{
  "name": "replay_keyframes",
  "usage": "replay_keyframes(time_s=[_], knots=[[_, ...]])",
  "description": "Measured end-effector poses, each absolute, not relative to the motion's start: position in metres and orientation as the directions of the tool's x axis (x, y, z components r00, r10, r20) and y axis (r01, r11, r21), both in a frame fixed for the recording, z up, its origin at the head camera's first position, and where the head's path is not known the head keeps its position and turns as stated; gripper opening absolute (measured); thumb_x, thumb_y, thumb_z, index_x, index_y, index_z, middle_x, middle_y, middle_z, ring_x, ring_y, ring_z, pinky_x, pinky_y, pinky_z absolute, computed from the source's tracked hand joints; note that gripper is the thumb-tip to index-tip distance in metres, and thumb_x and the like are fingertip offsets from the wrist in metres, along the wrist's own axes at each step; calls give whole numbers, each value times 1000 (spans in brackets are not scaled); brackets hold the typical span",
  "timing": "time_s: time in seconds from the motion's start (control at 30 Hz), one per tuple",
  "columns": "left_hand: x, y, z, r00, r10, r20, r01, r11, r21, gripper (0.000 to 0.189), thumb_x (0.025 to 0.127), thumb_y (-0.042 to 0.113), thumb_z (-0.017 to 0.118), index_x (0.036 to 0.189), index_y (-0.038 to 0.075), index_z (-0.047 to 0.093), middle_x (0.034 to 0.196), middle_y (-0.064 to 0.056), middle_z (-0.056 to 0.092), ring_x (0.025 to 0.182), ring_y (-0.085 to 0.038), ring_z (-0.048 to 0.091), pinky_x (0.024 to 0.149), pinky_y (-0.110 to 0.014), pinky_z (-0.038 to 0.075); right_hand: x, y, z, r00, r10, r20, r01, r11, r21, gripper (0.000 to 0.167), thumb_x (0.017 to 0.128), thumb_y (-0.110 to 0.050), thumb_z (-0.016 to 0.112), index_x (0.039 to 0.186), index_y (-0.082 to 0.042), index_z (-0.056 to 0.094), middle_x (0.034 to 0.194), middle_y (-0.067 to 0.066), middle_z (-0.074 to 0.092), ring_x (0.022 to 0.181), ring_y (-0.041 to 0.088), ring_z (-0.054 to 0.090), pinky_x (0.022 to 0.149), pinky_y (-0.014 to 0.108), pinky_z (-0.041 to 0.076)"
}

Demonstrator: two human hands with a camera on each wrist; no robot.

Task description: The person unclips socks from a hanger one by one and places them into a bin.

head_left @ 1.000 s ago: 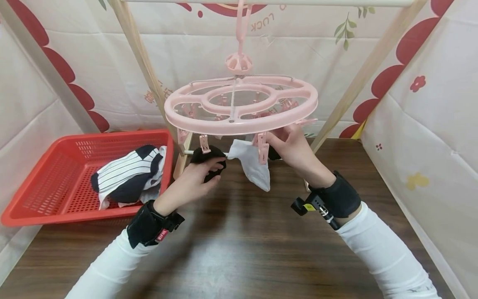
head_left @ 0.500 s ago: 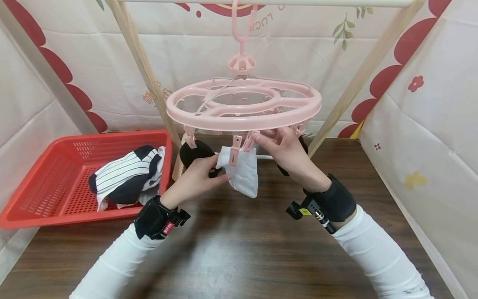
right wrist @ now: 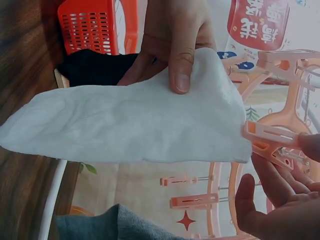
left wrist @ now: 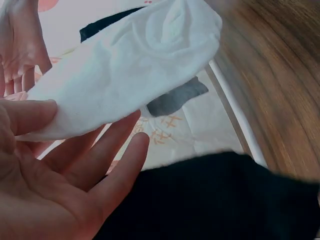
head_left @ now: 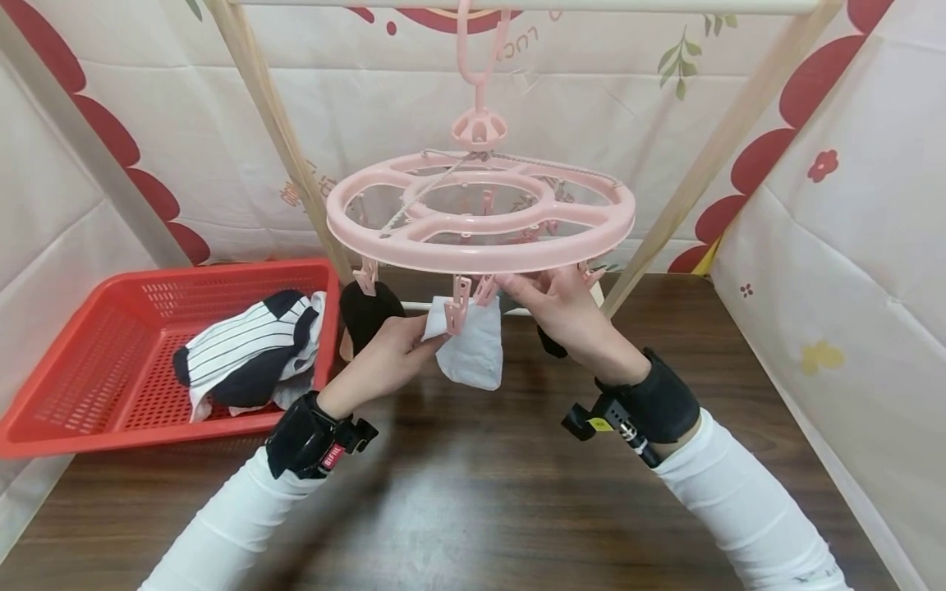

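Note:
A white sock hangs at the front of a round pink clip hanger. My left hand pinches the sock near its upper edge, thumb on one face and fingers behind it, as the right wrist view shows. With thumb and fingers, my right hand holds a pink clip whose tip meets the sock's opening. Whether its jaws press on the cloth there I cannot tell. Another pink clip dangles in front of the sock. A black sock hangs behind my left hand.
Left of me stands a red basket with striped and dark clothes in it. A wooden frame with a white top bar carries the hanger. A grey sock shows in the right wrist view.
My left hand has moved from the black sock to the white one and pinches it. The hanger has turned, and the white sock has shifted left. My right hand stays near the hanger's front right.

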State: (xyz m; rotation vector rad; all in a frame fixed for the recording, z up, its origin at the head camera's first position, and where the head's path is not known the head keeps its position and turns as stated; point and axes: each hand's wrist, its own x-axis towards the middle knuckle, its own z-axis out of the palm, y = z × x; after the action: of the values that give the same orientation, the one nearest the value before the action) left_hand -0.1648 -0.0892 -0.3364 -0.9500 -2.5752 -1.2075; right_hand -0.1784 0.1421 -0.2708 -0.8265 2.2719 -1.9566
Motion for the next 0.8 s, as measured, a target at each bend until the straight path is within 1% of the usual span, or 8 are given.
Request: replay_keyframes(time_s=[0.07,0.17,0.27,0.4,0.57,0.67,0.8], knots=[[-164,-90,-336,-790,487,371,597,475,646,5,93,6,61,94,2,64,65,4,48,65,-15,48,62,-31,40,-179,143,-272,-857,-399,327,-383,67,-921,49,95,5,55,139,5,36,135,17,48,115,18,52,95,33,45],[-163,-90,-335,-792,492,362,594,480,645,6,92,4,62,97,1,65,70,0,57,66,-14,51,63,-30,43,-179,144,-274,-864,-375,336,-388,73,-919,47,95,4,55,138,6,36,133,18,49,116,19,53,95,34,45],[-161,-91,-333,-798,498,340,583,496,643,11,92,4,62,101,0,66,77,-3,63,66,-13,52,64,-30,44,-178,145,-274,-875,-342,343,-391,81,-917,43,94,4,55,135,6,41,128,18,54,113,19,56,94,33,46],[-158,-92,-332,-807,500,314,568,517,640,13,93,5,61,104,0,66,80,-3,64,67,-13,53,64,-30,44,-178,145,-275,-876,-326,355,-396,65,-916,41,94,7,55,134,9,43,125,19,56,112,19,57,93,34,46],[-157,-95,-333,-813,489,317,565,529,633,15,93,5,61,106,0,66,85,-4,68,70,-11,57,67,-31,47,-177,145,-276,-867,-362,343,-381,38,-924,42,95,7,53,135,8,43,125,19,57,113,20,57,94,35,46],[-156,-96,-333,-812,485,324,570,542,617,14,93,5,61,105,1,66,84,-4,68,71,-12,58,67,-32,47,-176,144,-277,-868,-366,335,-376,45,-925,44,95,5,54,137,6,42,127,19,56,115,21,57,94,34,46],[-156,-97,-333,-813,481,327,573,560,599,13,93,6,61,104,2,66,83,-3,68,71,-12,60,67,-33,49,-175,143,-279,-883,-324,339,-377,58,-925,45,95,3,55,138,6,41,130,20,55,117,22,57,92,31,46]])
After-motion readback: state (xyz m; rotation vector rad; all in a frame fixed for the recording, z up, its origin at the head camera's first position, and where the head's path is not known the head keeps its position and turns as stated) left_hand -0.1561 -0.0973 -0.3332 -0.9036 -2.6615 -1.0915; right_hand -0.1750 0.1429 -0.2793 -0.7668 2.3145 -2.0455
